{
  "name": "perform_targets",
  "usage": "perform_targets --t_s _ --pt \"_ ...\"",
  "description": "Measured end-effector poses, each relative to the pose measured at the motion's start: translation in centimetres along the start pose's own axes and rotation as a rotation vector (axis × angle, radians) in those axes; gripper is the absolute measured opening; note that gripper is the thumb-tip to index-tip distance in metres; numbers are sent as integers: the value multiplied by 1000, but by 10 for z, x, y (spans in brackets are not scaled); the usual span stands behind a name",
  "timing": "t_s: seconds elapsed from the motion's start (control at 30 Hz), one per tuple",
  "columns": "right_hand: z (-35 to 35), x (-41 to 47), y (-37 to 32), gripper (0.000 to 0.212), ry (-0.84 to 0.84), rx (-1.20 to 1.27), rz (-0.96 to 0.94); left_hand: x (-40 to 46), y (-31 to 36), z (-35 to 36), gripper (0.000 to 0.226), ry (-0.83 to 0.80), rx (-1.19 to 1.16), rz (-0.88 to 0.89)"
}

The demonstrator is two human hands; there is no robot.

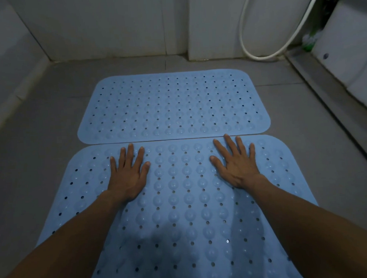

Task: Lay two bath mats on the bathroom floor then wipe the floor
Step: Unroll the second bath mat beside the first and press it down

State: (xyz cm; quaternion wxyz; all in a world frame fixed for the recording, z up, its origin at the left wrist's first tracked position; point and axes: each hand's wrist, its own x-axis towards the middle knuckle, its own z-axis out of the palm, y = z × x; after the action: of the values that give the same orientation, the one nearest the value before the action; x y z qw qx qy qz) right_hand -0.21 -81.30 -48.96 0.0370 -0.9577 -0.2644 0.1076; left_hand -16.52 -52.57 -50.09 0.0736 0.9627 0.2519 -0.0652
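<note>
Now the near mat [181, 211] is pressed flat on the floor [33, 165] under the left hand [127, 178] and right hand [237, 170], fingers spread wide, nothing gripped. Its far edge meets the far mat [173, 106]; long axes run left-right. Judged limp, rubbery, light; best lifted by corners.

Bare floor [42, 127] is left open to the left of and beyond the mats; the right side is narrowed by a white hose [256, 53] and a white fixture [346, 56]
</note>
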Motion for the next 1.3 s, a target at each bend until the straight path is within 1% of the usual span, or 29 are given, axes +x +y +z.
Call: perform_targets --t_s 0.2,0.4,0.6,0.67,0.77,0.83,0.9,1.0,1.1,1.2,1.3 --pt "2 3 -2 70 19 -16 2 1 -1 -2 61 16 -16 2" --pt "4 3 -6 71 6 -35 17 3 -3 -6 62 -49 -8 11" --pt "9 5 -7 69 14 -77 36 1 -5 -3 63 5 -10 4" --pt "8 7 -7 68 26 -79 57 1 -3 -7 62 -15 -12 -10" --pt "6 3 -15 75 67 -114 25 -1 -8 -11 63 -33 -75 28" --pt "4 -2 -34 81 101 -96 -13 -4 -22 -12 65 5 -77 73" --pt "5 -6 -63 81 107 -44 -67 -9 -43 -11 68 39 -20 100" --pt "10 -9 -122 74 84 44 -146 -15 -79 -13 72 71 4 107" --pt "21 -10 -179 68 38 105 -192 -19 -96 -13 72 67 -24 112" --pt "33 -6 -220 67 49 89 -158 -18 -101 -7 76 74 -90 120" --pt "38 -1 -232 67 81 69 -95 -16 -103 -3 75 92 -119 126"
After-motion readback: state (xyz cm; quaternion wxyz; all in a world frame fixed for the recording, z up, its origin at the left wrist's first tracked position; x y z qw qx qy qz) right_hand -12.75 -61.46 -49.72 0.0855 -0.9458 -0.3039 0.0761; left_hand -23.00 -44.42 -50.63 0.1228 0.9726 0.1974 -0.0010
